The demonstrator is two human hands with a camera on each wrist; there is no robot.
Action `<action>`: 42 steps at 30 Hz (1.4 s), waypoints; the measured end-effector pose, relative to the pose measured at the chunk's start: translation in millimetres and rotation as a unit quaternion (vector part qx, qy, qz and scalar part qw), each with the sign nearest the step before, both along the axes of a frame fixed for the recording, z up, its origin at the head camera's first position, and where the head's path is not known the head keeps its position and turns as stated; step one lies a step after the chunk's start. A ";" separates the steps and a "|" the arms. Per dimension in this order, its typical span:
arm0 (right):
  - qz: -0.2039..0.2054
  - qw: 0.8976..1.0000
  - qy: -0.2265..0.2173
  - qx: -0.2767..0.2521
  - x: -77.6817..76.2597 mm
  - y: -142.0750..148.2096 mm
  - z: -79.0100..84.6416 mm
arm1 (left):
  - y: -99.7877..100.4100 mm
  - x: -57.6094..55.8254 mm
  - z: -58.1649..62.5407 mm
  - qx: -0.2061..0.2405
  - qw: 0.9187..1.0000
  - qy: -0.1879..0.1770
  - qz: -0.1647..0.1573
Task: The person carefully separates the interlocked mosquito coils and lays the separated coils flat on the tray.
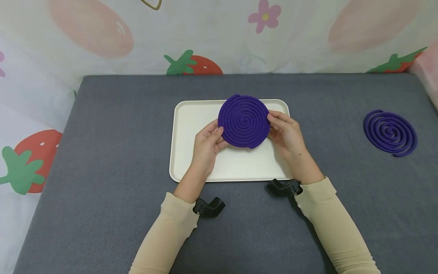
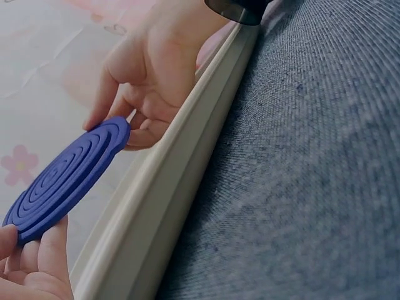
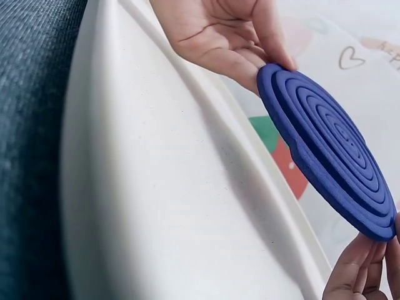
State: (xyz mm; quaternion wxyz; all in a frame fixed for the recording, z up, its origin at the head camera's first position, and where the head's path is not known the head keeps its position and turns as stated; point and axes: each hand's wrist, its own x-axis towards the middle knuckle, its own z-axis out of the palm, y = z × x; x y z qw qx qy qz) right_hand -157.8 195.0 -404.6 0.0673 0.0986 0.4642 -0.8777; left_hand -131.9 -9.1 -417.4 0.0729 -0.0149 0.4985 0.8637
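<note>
A flat purple spiral coil (image 1: 244,121), tightly wound into a disc, is held up over a white tray (image 1: 195,163). My left hand (image 1: 207,145) pinches its left edge, thumb on top and fingers beneath. At the opposite edge my right hand (image 1: 285,131) pinches it the same way. In the left wrist view the coil (image 2: 59,178) is tilted and raised above the tray's rim (image 2: 169,162). The right wrist view shows the coil (image 3: 331,150) from its side, with a hand at each end and the tray's bare surface (image 3: 169,162) below.
A second purple spiral coil (image 1: 390,133), wound more loosely, lies on the grey table (image 1: 113,152) at the right. Behind the table hangs a white cloth (image 1: 301,34) printed with strawberries and flowers. Something pink (image 1: 426,72) stands at the far right edge.
</note>
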 end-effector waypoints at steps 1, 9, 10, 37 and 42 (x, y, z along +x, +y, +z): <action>0.000 1.000 0.001 0.003 0.0 -0.1 -0.2 | -0.1 -0.2 -0.4 0.003 1.000 -0.001 0.000; 0.003 1.000 0.007 0.009 0.6 -0.6 0.1 | -0.5 0.4 -0.5 0.025 1.000 -0.004 -0.003; 0.003 1.000 0.007 0.010 0.6 -0.6 0.3 | -0.5 0.3 -0.5 0.027 1.000 -0.005 -0.003; 0.002 1.000 0.014 0.017 0.8 -1.6 0.4 | 2.1 -0.9 -2.2 -0.036 0.999 -0.015 0.025; -0.004 1.000 0.016 0.014 0.3 -2.5 0.1 | 2.0 -1.1 -2.3 -0.006 0.999 -0.027 0.020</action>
